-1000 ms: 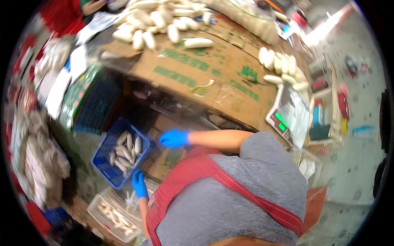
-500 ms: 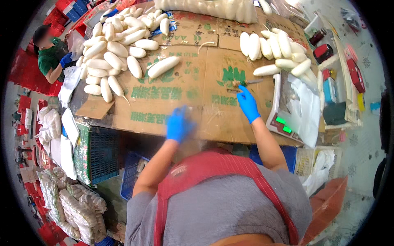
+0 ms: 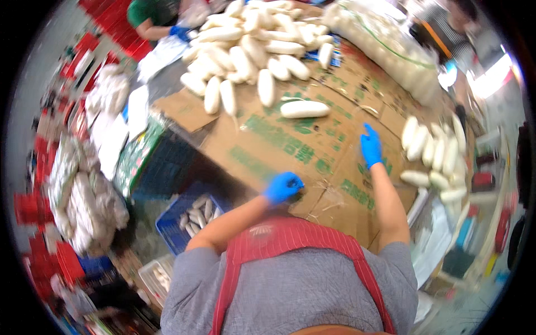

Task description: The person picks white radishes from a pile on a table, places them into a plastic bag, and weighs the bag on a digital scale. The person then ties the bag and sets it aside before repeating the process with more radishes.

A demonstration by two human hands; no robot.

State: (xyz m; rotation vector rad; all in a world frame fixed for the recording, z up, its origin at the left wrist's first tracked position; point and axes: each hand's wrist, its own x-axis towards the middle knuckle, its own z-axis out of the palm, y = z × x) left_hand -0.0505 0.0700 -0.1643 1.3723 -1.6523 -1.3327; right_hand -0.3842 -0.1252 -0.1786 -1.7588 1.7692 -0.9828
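My left hand [image 3: 282, 187] in a blue glove is curled above the near part of the cardboard-covered tabletop [image 3: 301, 139]; what its fingers hold, if anything, I cannot make out. My right hand [image 3: 370, 146], also gloved, reaches forward over the cardboard with fingers apart and nothing in them. A single white radish [image 3: 304, 110] lies beyond my hands. A big pile of white radishes [image 3: 251, 53] covers the far left of the table, and a smaller group [image 3: 441, 145] lies at the right, near a scale with white plastic bags [image 3: 430, 240].
A long bag of radishes [image 3: 385, 50] spans the back right. Co-workers [image 3: 142, 17] [image 3: 452, 28] stand at the far sides. A blue basket of radishes [image 3: 190, 212] sits low at left, beside a green-sided crate [image 3: 145, 156] and bundled sacks [image 3: 86, 201]. A cart [image 3: 474, 240] stands at right.
Both hands have risen from beside the low basket to the tabletop. Since half a second ago my left fingers have curled and my right hand has reached farther forward; the view has turned.
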